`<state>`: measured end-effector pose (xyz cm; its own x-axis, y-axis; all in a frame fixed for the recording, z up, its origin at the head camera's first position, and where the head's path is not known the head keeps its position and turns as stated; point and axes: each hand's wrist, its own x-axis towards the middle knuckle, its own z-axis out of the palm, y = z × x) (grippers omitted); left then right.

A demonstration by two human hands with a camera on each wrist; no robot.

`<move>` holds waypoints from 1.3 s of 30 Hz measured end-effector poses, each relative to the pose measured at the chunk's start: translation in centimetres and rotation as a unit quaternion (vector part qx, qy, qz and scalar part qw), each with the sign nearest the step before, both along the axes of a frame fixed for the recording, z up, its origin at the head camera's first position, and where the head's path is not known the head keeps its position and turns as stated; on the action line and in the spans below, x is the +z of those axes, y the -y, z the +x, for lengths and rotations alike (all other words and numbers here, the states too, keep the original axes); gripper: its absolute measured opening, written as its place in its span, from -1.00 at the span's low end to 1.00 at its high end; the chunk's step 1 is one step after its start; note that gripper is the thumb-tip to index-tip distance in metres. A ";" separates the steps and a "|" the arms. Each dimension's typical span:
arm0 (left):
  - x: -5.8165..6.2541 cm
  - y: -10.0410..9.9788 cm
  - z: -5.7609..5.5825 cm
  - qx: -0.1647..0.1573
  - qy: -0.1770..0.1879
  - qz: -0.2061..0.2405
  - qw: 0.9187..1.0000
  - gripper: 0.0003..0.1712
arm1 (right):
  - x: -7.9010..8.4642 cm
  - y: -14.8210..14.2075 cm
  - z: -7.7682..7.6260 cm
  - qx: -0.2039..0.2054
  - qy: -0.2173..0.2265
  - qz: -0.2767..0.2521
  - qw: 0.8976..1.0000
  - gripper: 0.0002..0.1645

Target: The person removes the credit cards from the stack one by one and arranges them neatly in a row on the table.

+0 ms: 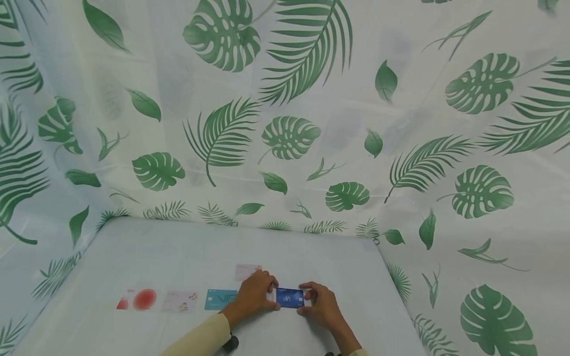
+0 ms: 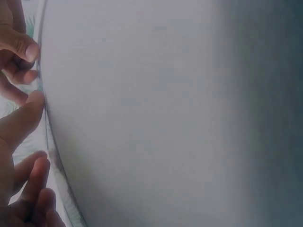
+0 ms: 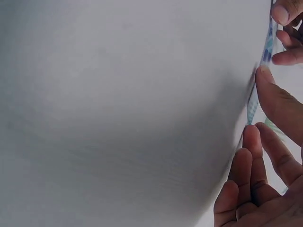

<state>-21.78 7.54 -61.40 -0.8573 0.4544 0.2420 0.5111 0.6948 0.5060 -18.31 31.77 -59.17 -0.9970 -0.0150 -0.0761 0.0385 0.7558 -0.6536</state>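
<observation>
A dark blue card (image 1: 290, 298) with white lettering and a small light square lies flat between both hands, with paler strips at its short ends. My left hand (image 1: 256, 295) grips its left end, thumb at the lower corner and fingers at the upper. At the right end my right hand (image 1: 322, 304) holds it likewise between thumb and forefinger. Left of the hands lies a teal card (image 1: 218, 299), its right part covered by my left hand. Behind that hand a pale pink card (image 1: 246, 271) is partly hidden. Both wrist views show fingertips close together, the card barely visible.
Farther left on the white table (image 1: 178, 247) are another pale pink card (image 1: 179, 301) and a white card with a red disc (image 1: 144, 299). A leaf-printed sheet (image 1: 285, 198) closes off the back and sides of the table.
</observation>
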 end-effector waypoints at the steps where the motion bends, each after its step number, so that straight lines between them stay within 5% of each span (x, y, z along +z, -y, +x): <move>1: 0.1 0.1 0.0 0.002 -0.005 0.000 1.000 -0.35 | 0.0 0.0 -0.1 0.003 -0.004 0.002 1.000 -0.21; 11: 0.7 3.3 -1.1 0.019 -0.023 0.021 0.999 -0.35 | 0.6 2.1 -1.6 0.012 -0.043 -0.015 0.999 -0.29; 18: 1.0 5.8 -1.8 0.038 0.001 0.016 0.999 -0.33 | 0.4 4.6 -2.9 0.021 -0.058 -0.035 0.997 -0.33; 31: 1.2 9.0 -3.5 0.086 0.031 0.002 0.996 -0.37 | 0.1 8.9 -5.0 0.033 -0.043 -0.032 0.998 -0.37; 39: 0.6 9.9 -4.4 0.089 0.055 -0.012 0.994 -0.45 | 0.1 10.7 -5.7 0.035 -0.028 -0.034 0.998 -0.39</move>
